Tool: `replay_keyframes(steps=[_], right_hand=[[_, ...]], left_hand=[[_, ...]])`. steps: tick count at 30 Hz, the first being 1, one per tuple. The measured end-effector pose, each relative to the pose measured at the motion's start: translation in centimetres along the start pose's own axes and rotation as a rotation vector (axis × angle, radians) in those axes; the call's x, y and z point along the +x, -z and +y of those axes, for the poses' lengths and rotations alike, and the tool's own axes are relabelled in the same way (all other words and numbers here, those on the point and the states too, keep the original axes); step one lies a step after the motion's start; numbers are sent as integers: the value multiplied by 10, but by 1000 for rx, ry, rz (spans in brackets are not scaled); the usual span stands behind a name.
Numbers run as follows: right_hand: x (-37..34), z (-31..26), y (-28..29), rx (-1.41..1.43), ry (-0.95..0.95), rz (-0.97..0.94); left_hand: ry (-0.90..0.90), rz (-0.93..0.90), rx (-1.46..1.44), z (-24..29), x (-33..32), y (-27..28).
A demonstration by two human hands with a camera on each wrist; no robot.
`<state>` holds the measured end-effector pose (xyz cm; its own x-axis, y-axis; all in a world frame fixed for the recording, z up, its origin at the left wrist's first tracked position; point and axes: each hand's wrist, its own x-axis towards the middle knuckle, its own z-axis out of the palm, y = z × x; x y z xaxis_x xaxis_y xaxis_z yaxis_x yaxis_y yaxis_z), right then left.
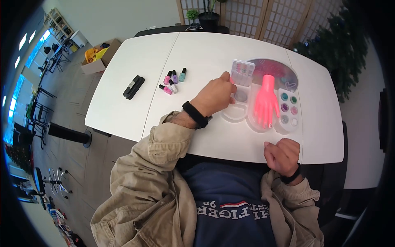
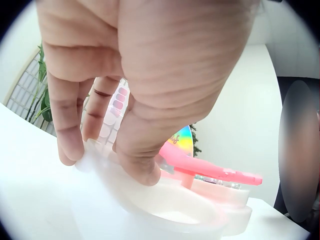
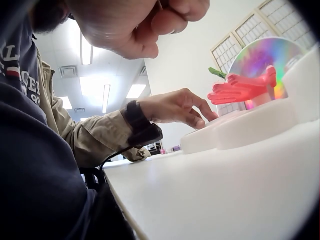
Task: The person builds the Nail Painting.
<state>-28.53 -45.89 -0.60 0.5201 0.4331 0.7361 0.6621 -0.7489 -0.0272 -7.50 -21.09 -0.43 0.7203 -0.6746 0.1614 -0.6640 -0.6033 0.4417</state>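
My left hand (image 1: pixel 214 95) reaches over the left part of a white nail-art tray (image 1: pixel 237 118). In the left wrist view its thumb (image 2: pixel 142 167) lies over an oval well and the other fingers bend down at the tray's outer side; I cannot tell whether they pinch anything. Beside these fingers a clear case of nail tips (image 1: pixel 242 71) stands tilted up. A pink model hand (image 1: pixel 267 103) lies on the tray's middle, with small pots of glitter (image 1: pixel 284 107) to its right. My right hand (image 1: pixel 283 155) is curled near the table's front edge, nothing visible in it.
Several nail polish bottles (image 1: pixel 175 78) stand and lie left of my left hand. Farther left is a black strapped device (image 1: pixel 134 87). A shiny rounded panel (image 1: pixel 284 72) rises behind the model hand on the white table (image 1: pixel 205 53).
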Motion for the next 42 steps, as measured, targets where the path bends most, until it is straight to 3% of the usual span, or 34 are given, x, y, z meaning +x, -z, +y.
replay_keyframes(steps=[8, 14, 17, 24, 27, 30, 40, 42], right_hand=[[-1, -1, -1, -5, -17, -15], [-2, -3, -2, -11, -22, -21], [-4, -2, -2, 3, -19, -26], [-1, -2, -2, 31, 6, -36], [-3, -1, -4, 49, 14, -53], [0, -2, -5, 59, 24, -54], [4, -1, -5, 88, 43, -58], [4, -1, -5, 95, 45, -57]], left_hand=[[-36, -9, -9, -21, -4, 30], [129, 278, -25, -65, -27, 88], [226, 326, 58, -84, -45, 110], [525, 211, 176, -135, -88, 113], [565, 128, 191, -154, -96, 107], [463, 95, 134, -159, -96, 100], [495, 43, 69, -150, -93, 93], [356, 106, 92, -144, -93, 101]])
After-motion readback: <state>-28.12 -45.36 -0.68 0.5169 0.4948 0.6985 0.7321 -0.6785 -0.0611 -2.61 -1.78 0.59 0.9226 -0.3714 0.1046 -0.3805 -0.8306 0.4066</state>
